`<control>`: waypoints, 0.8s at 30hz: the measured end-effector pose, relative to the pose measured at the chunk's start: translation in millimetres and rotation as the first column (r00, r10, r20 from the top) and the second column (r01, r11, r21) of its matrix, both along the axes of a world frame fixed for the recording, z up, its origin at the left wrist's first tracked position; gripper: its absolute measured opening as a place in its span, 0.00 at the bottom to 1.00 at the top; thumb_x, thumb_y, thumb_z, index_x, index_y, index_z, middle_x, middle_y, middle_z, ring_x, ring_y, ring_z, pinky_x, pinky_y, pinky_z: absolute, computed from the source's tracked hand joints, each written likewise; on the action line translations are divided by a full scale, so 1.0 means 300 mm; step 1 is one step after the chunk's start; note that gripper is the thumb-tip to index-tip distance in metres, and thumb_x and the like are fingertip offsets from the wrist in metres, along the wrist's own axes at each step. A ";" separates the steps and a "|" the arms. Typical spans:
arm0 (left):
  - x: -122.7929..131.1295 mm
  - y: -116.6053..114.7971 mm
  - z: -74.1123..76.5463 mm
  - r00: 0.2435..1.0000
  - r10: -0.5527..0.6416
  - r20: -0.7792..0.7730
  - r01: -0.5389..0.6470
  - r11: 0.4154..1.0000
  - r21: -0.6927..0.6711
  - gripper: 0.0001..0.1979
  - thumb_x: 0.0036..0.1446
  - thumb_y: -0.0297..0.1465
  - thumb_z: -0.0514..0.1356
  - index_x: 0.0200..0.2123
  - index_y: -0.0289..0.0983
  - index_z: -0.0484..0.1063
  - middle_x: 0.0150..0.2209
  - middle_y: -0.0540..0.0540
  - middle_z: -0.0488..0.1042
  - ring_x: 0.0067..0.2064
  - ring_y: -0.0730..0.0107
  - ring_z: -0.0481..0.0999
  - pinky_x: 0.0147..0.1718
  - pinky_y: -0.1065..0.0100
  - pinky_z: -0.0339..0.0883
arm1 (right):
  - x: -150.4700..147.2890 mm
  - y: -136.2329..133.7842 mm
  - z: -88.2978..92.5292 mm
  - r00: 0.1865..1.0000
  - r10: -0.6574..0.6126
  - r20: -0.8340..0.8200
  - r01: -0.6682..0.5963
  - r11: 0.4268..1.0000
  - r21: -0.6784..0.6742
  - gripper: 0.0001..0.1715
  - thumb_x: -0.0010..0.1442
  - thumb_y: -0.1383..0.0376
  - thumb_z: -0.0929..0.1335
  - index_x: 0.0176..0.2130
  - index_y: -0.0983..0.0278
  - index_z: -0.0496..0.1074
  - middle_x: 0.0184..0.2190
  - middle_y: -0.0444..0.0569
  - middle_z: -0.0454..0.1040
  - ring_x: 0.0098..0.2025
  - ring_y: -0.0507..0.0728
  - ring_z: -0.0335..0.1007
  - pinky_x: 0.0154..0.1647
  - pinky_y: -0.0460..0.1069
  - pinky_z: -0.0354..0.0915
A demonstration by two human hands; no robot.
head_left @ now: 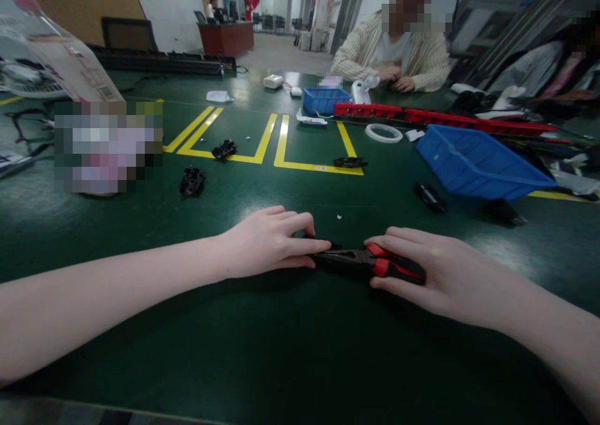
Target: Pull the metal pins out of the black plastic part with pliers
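Note:
My right hand [435,269] grips needle-nose pliers [349,257] by their red and black handles, with the jaws pointing left. At the jaw tips is my left hand [276,240], its fingers bent and closed together. A dark piece shows just behind the left fingertips, mostly covered by them, and I cannot make out what it is. Whether the jaws are clamped on it is hidden too. A tiny white scrap [339,217] lies on the green tabletop [300,350] beyond the pliers.
Black plastic parts [192,181] lie ahead, some around yellow tape outlines [319,167]. Toward the right stand a large blue bin [482,162], a smaller blue bin [325,100], a white tape ring [383,133] and a long red strip [440,119]. Another person [394,50] sits across the table.

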State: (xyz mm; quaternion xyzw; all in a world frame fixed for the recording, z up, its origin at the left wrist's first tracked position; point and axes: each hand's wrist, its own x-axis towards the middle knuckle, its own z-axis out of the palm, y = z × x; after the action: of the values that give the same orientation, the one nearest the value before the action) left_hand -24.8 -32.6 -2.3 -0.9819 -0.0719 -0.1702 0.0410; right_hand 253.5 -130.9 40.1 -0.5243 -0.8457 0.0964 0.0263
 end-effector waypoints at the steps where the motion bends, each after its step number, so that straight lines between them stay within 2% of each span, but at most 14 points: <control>1: -0.001 0.000 0.000 1.000 0.003 -0.002 -0.003 1.000 0.007 0.17 0.70 0.37 0.55 0.58 0.41 0.71 0.48 0.42 0.74 0.39 0.66 0.74 0.36 0.66 0.66 | 0.002 0.003 -0.003 1.000 0.002 0.007 -0.002 1.000 0.007 0.25 0.63 0.50 0.66 0.50 0.64 0.74 0.38 0.55 0.76 0.34 0.61 0.76 0.32 0.56 0.71; 9: -0.007 0.005 -0.004 0.999 0.054 -0.002 -0.054 0.997 -0.057 0.19 0.70 0.38 0.54 0.60 0.40 0.69 0.45 0.43 0.74 0.38 0.67 0.75 0.36 0.66 0.68 | 0.017 0.019 -0.020 0.998 -0.022 -0.052 0.025 0.998 0.054 0.27 0.62 0.47 0.66 0.49 0.64 0.74 0.41 0.56 0.77 0.37 0.61 0.76 0.35 0.56 0.72; 15: -0.008 0.005 -0.006 0.997 0.078 0.008 -0.078 0.996 -0.044 0.20 0.70 0.39 0.55 0.61 0.40 0.69 0.46 0.44 0.75 0.38 0.67 0.75 0.36 0.65 0.66 | 0.020 0.021 -0.020 0.998 -0.003 -0.058 0.013 0.985 0.170 0.25 0.61 0.48 0.68 0.46 0.63 0.75 0.40 0.56 0.78 0.40 0.64 0.76 0.39 0.59 0.72; 19: -0.008 0.000 -0.009 0.994 0.112 0.009 -0.112 0.994 -0.010 0.20 0.70 0.40 0.54 0.61 0.41 0.69 0.46 0.45 0.75 0.39 0.67 0.75 0.37 0.65 0.65 | 0.040 0.024 -0.035 0.995 -0.009 -0.095 0.028 0.980 0.199 0.25 0.60 0.46 0.68 0.45 0.62 0.74 0.39 0.54 0.78 0.38 0.63 0.76 0.34 0.56 0.72; 21: -0.010 0.001 -0.010 0.991 0.130 0.012 -0.130 0.991 0.010 0.20 0.70 0.40 0.55 0.61 0.42 0.69 0.47 0.45 0.75 0.39 0.66 0.75 0.37 0.64 0.65 | 0.052 0.028 -0.041 0.996 0.028 -0.082 -0.008 0.971 0.237 0.24 0.61 0.47 0.68 0.46 0.62 0.72 0.39 0.55 0.77 0.38 0.63 0.75 0.35 0.56 0.72; 24: -0.015 0.014 -0.010 0.987 0.158 0.012 -0.158 0.987 0.027 0.20 0.70 0.39 0.55 0.61 0.42 0.69 0.47 0.46 0.75 0.38 0.66 0.74 0.37 0.64 0.64 | 0.070 0.042 -0.044 0.993 0.113 0.018 -0.111 0.922 0.371 0.21 0.65 0.51 0.65 0.49 0.64 0.70 0.43 0.58 0.76 0.44 0.66 0.74 0.42 0.60 0.71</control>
State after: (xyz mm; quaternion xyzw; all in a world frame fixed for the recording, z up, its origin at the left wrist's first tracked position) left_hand -29.4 -28.5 -5.5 -0.9716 -0.1473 -0.1724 0.0677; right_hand 274.6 -118.4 26.9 -0.4605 -0.8771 -0.0628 0.1210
